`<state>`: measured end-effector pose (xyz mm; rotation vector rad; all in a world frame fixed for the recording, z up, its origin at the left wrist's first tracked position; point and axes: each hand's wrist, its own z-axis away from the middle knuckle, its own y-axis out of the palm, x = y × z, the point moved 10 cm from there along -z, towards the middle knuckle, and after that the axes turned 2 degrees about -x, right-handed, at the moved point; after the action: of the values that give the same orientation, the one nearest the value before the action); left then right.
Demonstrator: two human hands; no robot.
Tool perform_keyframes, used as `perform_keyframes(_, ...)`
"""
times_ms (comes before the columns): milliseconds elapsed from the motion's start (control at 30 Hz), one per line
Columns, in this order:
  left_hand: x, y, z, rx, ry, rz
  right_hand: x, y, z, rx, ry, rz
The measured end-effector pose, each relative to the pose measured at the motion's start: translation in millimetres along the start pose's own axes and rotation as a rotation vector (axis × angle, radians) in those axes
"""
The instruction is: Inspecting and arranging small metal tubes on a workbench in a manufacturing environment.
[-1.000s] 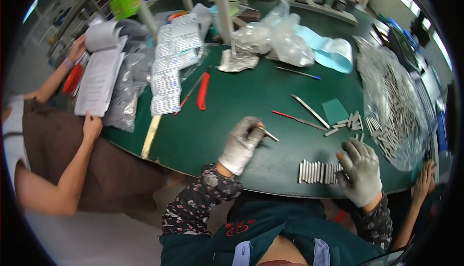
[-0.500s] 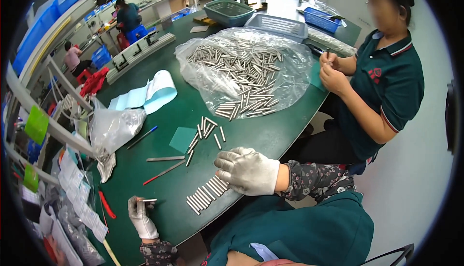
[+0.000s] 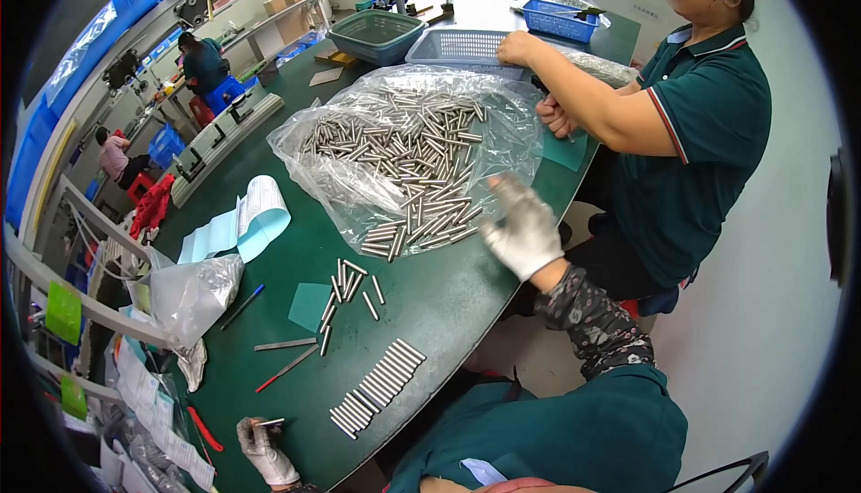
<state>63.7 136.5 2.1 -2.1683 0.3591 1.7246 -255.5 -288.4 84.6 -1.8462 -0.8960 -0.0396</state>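
Observation:
In a white work glove, my left hand pinches one short metal pin near the table's front edge. My right hand, gloved too and slightly blurred, is by the right edge of a clear plastic bag, its fingers apart and nothing visible in them. A big heap of metal pins lies on that spread bag. Between my hands, a neat slanted row of pins rests on the green table. Several loose pins lie beyond the row.
Left of the row are a flat file, a red-handled tool, red pliers and a pen. Baskets stand at the back. A co-worker sits at the right, one arm reaching toward a basket.
My right hand has left the row of pins and moved away, up to the bag's edge. My left hand still pinches its pin. The co-worker's hands have parted, one reaching to the basket.

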Motion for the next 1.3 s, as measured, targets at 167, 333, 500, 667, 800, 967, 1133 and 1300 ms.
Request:
perform_keyframes(167, 3, -6, 1, -0.054, -0.003, -0.032, -152, 16, -28, -0.177, 0.496, -0.101)
perform_keyframes(333, 6, -10, 1, -0.086, -0.007, -0.056, -177, 71, -58, -0.132, 0.755, -0.76)
perform_keyframes(500, 18, -19, 13, -0.119, -0.25, -0.089, -114, 95, -99, -0.066, 0.392, -1.056)
perform_keyframes(667, 20, -21, 11, -0.103, -0.256, -0.134, -12, 113, -99, 0.194, -0.031, -0.589)
perform_keyframes(800, 33, -33, 7, -0.098, -0.285, -0.214, 11, 124, -77, 0.476, -0.197, -0.201)
perform_keyframes(967, 26, -29, 11, -0.088, -0.335, -0.311, 19, 91, -89, 0.496, -0.317, -0.046)
perform_keyframes(1133, 25, -26, 11, -0.119, -0.405, -0.357, -10, 11, -181, -0.068, -0.03, -0.044)
perform_keyframes(1300, 26, -27, 8, -0.183, -0.409, -0.41, -42, 58, -229, -0.499, -0.344, 0.405)
